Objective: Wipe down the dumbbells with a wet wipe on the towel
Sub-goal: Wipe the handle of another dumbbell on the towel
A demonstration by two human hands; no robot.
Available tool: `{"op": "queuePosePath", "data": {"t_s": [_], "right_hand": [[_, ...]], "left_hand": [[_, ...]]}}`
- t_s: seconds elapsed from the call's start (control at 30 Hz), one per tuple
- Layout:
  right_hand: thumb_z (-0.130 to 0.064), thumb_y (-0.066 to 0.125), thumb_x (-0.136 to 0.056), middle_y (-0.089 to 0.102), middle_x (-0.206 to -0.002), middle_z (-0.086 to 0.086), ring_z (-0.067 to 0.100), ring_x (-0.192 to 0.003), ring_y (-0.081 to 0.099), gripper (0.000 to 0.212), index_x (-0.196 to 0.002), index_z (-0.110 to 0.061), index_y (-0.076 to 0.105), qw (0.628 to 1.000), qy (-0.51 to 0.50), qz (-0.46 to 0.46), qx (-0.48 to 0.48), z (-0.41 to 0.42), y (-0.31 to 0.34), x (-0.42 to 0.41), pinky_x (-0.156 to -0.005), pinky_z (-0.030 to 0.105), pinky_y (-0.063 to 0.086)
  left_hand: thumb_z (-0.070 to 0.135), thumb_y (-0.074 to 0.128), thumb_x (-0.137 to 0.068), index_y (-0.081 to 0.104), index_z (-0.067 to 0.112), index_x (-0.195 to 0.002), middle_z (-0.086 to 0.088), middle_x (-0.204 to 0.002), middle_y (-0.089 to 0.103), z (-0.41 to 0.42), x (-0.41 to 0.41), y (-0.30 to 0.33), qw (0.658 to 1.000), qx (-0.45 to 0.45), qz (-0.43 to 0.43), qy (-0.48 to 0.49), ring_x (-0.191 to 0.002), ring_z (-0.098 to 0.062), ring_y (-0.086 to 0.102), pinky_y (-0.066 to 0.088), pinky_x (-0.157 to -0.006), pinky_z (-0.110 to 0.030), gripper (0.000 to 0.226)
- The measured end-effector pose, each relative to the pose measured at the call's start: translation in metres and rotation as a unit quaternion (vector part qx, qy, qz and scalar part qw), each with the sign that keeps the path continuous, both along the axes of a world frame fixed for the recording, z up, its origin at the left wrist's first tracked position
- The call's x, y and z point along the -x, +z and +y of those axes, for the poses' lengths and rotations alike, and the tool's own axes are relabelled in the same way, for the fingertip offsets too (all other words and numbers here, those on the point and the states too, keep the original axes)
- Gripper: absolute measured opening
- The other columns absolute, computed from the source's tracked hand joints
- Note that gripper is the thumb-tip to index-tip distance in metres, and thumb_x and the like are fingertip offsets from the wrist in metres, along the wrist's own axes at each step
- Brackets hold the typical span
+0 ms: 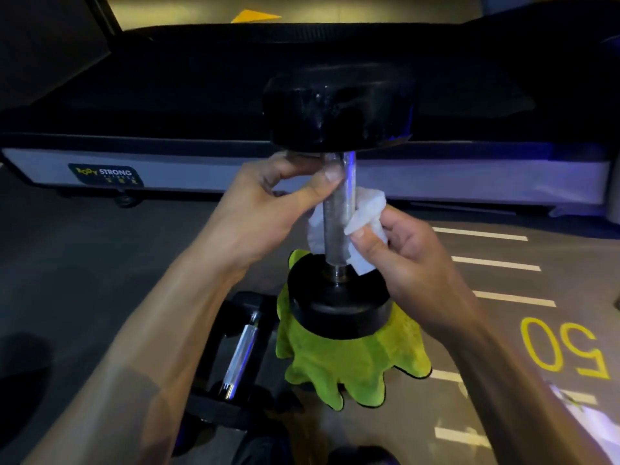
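1. Closest to us, both bare forearms reach forward and up from the bottom of the view, over a grey floor painted with white stripes and a yellow "50" on our right.
2. Just beside our left forearm, a second dumbbell lies on its side on the floor, its chrome handle pointing away from us, its black ends dim in the low light.
3. Right of that, a green towel lies bunched on the floor, its edges spilling outward in folds.
4. An upright dumbbell stands on the towel: its lower black head rests on the cloth, the metal handle rises straight up, and the upper black head sits highest.
5. Our right hand pinches a white wet wipe between thumb and fingers. The wipe is wrapped around the back of the handle's lower half and shows on both sides of it.
6. Our left hand grips the handle just under the upper head, thumb pressed on the front of the metal, fingers curled around it.
7. Behind everything, a treadmill stretches across the view, with a dark belt, a pale side rail and a "Body Strong" label at left.
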State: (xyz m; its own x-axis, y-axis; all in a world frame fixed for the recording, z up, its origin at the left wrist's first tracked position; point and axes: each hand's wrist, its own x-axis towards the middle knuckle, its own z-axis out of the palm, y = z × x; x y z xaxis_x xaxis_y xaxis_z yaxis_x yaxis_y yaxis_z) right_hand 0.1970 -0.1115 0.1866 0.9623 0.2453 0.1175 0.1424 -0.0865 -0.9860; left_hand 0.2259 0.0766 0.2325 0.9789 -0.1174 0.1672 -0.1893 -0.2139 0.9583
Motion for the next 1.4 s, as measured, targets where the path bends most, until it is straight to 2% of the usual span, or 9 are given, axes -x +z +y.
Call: {"op": "queuePosePath", "data": {"t_s": [0.07, 0.2, 0.37, 0.5, 0.63, 0.7, 0.83, 1.07, 1.4], "right_hand": [[-0.026, 0.055, -0.105, 0.077, -0.117, 0.005, 0.029, -0.113, 0.072, 0.025, -0.125, -0.025, 0.068, 1.0, 0.011, -0.003, 0.005, 0.001, -0.002, 0.001, -0.103, 0.063, 0.049], [-0.019, 0.05, -0.11, 0.076, -0.113, 0.008, 0.03, -0.109, 0.072, 0.019, -0.117, -0.023, 0.067, 0.999, 0.027, -0.022, 0.009, 0.004, -0.003, 0.006, -0.103, 0.062, 0.049], [-0.027, 0.055, -0.106, 0.078, -0.114, -0.002, 0.023, -0.113, 0.072, 0.02, -0.119, -0.028, 0.07, 0.999, 0.007, -0.02, 0.035, 0.006, -0.006, 0.005, -0.103, 0.058, 0.051], [-0.033, 0.055, -0.098, 0.072, -0.104, 0.025, 0.049, -0.099, 0.067, 0.026, -0.111, -0.021, 0.074, 0.997, -0.051, -0.042, 0.035, -0.008, -0.008, 0.012, -0.084, 0.065, 0.053], [-0.028, 0.053, -0.094, 0.073, -0.094, 0.02, 0.035, -0.076, 0.064, 0.028, -0.11, -0.026, 0.075, 0.989, -0.085, -0.061, 0.103, -0.037, 0.009, 0.027, -0.069, 0.054, 0.053], [-0.028, 0.055, -0.092, 0.074, -0.091, 0.014, 0.023, -0.069, 0.06, 0.027, -0.11, -0.022, 0.075, 0.992, -0.02, -0.036, 0.121, -0.05, 0.022, 0.032, -0.062, 0.043, 0.049], [-0.024, 0.06, -0.096, 0.071, -0.098, 0.018, 0.038, -0.085, 0.065, 0.025, -0.112, -0.01, 0.073, 0.985, 0.099, -0.056, 0.133, -0.05, 0.041, 0.032, -0.072, 0.057, 0.05], [-0.009, 0.067, -0.086, 0.054, -0.098, -0.016, 0.004, -0.09, 0.058, 0.025, -0.093, -0.032, 0.074, 0.923, -0.064, -0.203, 0.32, -0.012, 0.022, 0.008, -0.075, 0.009, 0.04], [-0.019, 0.078, -0.077, 0.065, -0.077, -0.009, 0.01, -0.073, 0.062, 0.019, -0.083, -0.029, 0.064, 0.926, -0.167, -0.135, 0.309, 0.004, 0.019, 0.02, -0.064, 0.029, 0.05]], "left_hand": [[0.055, 0.083, -0.076, 0.079, 0.041, -0.092, 0.02, -0.106, 0.079, 0.007, -0.002, 0.004, 0.999, -0.02, -0.026, 0.034, -0.108, 0.006, 0.07, 0.05, -0.097, -0.019, 0.022], [0.073, 0.09, -0.056, 0.063, 0.031, -0.121, 0.014, -0.125, 0.071, 0.02, -0.004, 0.005, 0.98, -0.069, -0.099, 0.158, -0.122, -0.006, 0.066, 0.053, -0.107, -0.037, 0.082], [0.024, 0.087, -0.086, 0.046, 0.019, -0.15, -0.003, -0.152, 0.048, 0.025, 0.0, 0.023, 0.933, -0.201, -0.293, 0.059, -0.144, -0.016, 0.049, 0.044, -0.117, -0.033, 0.076], [0.018, 0.088, -0.085, 0.051, 0.026, -0.141, 0.005, -0.136, 0.058, 0.027, -0.004, 0.029, 0.946, -0.181, -0.266, 0.029, -0.125, -0.014, 0.06, 0.051, -0.11, -0.034, 0.068], [0.023, 0.089, -0.084, 0.05, 0.03, -0.138, 0.012, -0.131, 0.059, 0.032, -0.01, 0.034, 0.951, -0.187, -0.247, 0.011, -0.123, -0.009, 0.062, 0.051, -0.109, -0.03, 0.068], [0.023, 0.09, -0.084, 0.049, 0.032, -0.138, 0.013, -0.131, 0.06, 0.034, -0.013, 0.032, 0.953, -0.182, -0.244, 0.013, -0.124, -0.009, 0.062, 0.052, -0.11, -0.035, 0.068], [0.017, 0.089, -0.084, 0.049, 0.031, -0.139, 0.02, -0.13, 0.057, 0.036, -0.021, 0.025, 0.956, -0.162, -0.246, 0.013, -0.125, -0.004, 0.06, 0.053, -0.109, -0.034, 0.069], [0.021, 0.086, -0.086, 0.049, 0.025, -0.144, 0.011, -0.136, 0.058, 0.036, -0.029, 0.024, 0.952, -0.171, -0.253, 0.007, -0.13, -0.008, 0.058, 0.051, -0.111, -0.037, 0.069], [0.025, 0.086, -0.087, 0.05, 0.026, -0.146, 0.009, -0.134, 0.059, 0.027, -0.035, 0.02, 0.953, -0.164, -0.253, 0.013, -0.127, -0.015, 0.059, 0.051, -0.108, -0.044, 0.069]]}}
